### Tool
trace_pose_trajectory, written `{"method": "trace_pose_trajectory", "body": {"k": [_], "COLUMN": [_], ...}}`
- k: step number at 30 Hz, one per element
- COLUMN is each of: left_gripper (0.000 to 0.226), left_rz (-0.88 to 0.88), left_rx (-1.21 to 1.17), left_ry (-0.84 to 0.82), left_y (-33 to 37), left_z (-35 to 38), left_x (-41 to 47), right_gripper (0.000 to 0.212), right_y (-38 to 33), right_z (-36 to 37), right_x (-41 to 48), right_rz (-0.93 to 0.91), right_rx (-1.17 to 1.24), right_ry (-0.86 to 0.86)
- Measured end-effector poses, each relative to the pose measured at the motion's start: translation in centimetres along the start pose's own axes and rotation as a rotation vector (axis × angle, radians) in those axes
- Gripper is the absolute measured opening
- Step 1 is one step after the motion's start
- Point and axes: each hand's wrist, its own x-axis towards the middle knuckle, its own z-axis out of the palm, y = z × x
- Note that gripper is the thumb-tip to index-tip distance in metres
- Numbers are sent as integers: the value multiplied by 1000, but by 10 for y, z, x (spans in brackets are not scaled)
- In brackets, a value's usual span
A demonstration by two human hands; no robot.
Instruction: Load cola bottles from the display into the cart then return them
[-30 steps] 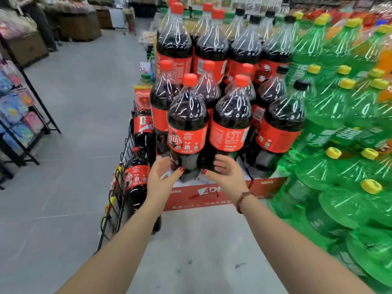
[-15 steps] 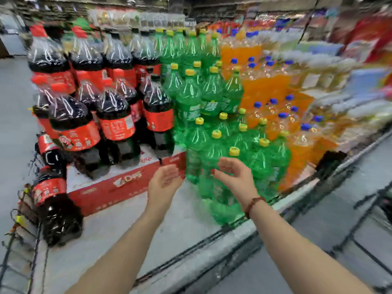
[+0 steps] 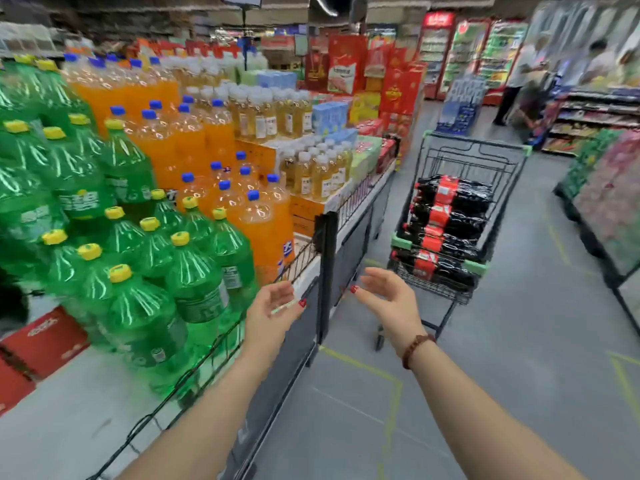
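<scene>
A black wire shopping cart (image 3: 498,157) with green corner guards stands in the aisle ahead of me, to the right of the display. Several cola bottles (image 3: 450,223) with red labels lie stacked on their sides inside it. My left hand (image 3: 273,313) and my right hand (image 3: 388,299) are both held out in mid-air, palms facing each other, fingers relaxed, holding nothing. They hover just short of the cart, by the display's wire rail (image 3: 325,271). The standing cola bottles of the display are out of view to the left; only a red carton (image 3: 41,337) shows there.
Green soda bottles (image 3: 138,271), orange soda bottles (image 3: 207,140) and pale drink bottles fill the display on my left. A stacked goods rack (image 3: 609,202) lines the right side of the grey aisle floor. People stand far back near fridges (image 3: 519,71).
My view has swung right from the cola stack past the green bottles to the aisle and cart. Both hands let go of the display bottles and moved along, still holding nothing.
</scene>
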Motion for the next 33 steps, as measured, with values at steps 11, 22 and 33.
{"method": "trace_pose_trajectory", "body": {"k": [11, 22, 33], "left_gripper": [30, 27, 30], "left_rz": [-74, -139, -210], "left_rx": [-23, -2, 58], "left_ry": [-295, -459, -489], "left_y": [-50, -90, -130], "left_z": [171, 312, 456], "left_x": [100, 231, 320], "right_gripper": [34, 35, 33], "right_y": [49, 95, 157], "right_z": [-128, -212, -322], "right_x": [87, 214, 348], "right_rz": [105, 227, 262], "right_rx": [-35, -40, -35], "right_ry": [328, 491, 482]}}
